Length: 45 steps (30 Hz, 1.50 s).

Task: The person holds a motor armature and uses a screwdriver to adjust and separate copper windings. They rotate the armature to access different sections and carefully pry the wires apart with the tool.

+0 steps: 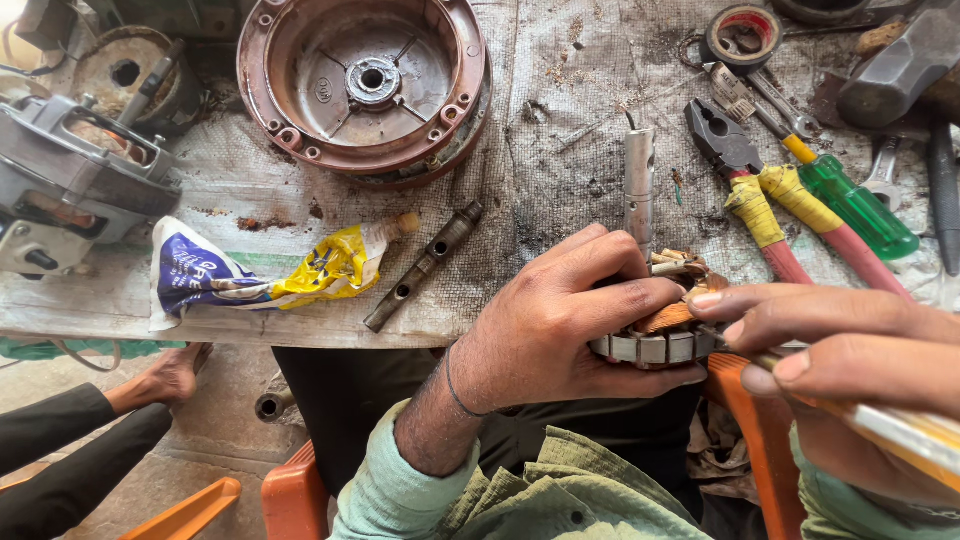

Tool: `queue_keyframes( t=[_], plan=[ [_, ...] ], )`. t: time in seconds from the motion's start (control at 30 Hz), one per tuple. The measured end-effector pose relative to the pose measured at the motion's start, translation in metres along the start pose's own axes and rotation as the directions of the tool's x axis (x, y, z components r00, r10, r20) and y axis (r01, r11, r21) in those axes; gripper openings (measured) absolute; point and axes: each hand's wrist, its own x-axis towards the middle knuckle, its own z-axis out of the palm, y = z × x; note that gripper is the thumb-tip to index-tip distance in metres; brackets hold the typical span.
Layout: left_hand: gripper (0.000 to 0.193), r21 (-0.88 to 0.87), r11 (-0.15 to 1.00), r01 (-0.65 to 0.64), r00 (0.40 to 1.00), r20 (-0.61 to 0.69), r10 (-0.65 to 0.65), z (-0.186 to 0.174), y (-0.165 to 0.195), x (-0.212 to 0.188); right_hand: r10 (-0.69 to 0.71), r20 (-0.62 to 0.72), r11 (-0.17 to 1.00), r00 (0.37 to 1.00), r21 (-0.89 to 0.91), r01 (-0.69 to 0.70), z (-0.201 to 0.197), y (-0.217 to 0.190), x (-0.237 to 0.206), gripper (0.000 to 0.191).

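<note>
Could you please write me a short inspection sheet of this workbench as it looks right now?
Surface: bench under dirty woven cloth, debris scattered.
Job's things: wound motor stator in left hand; yellow-handled tool in right hand.
Clutter: pliers, green screwdriver, round motor cover, crumpled tube, metal bar, hammer.
Grips: both shut.
Cables: nothing seen.
Surroundings: another person's foot, orange chair.

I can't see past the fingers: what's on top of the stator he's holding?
Copper windings and pale insulation strips show on top of the stator. The left hand covers its left side; the right hand hides its right edge.
</note>
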Motion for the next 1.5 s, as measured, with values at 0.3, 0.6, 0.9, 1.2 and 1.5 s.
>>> queue_keyframes(
  t=[0.3, 0.6, 0.9, 1.2, 1.5],
  plan=[
    [0.046, 0.013, 1.0, 0.0, 1.0, -0.005, 0.001, 0.001, 0.0, 0.0, -0.001, 0.084, 0.996, 0.996, 0.092, -0.007, -0.014, 0.007, -0.004, 0.045],
    [0.045, 0.022, 1.0, -0.01, 1.0, -0.016, 0.011, 0.001, 0.001, 0.0, 0.041, -0.031, 0.992, 0.999, 0.124, -0.037, -0.006, 0.005, -0.012, 0.046],
    [0.045, 0.017, 1.0, -0.017, 1.0, -0.013, 0.017, 0.001, 0.001, 0.001, 0.085, 0.072, 0.996, 0.994, -0.001, -0.085, -0.014, 0.002, -0.012, 0.043],
    [0.045, 0.035, 0.999, -0.028, 1.0, -0.008, 0.029, 0.001, 0.001, 0.002, 0.166, -0.085, 0.986, 0.983, -0.021, -0.168, 0.007, -0.015, 0.004, 0.036],
    [0.048, 0.081, 0.995, -0.066, 0.998, 0.0, 0.066, 0.004, 0.002, 0.003, 0.412, -0.145, 0.906, 0.9, 0.173, -0.387, 0.01, -0.014, -0.002, 0.03]
  ],
)
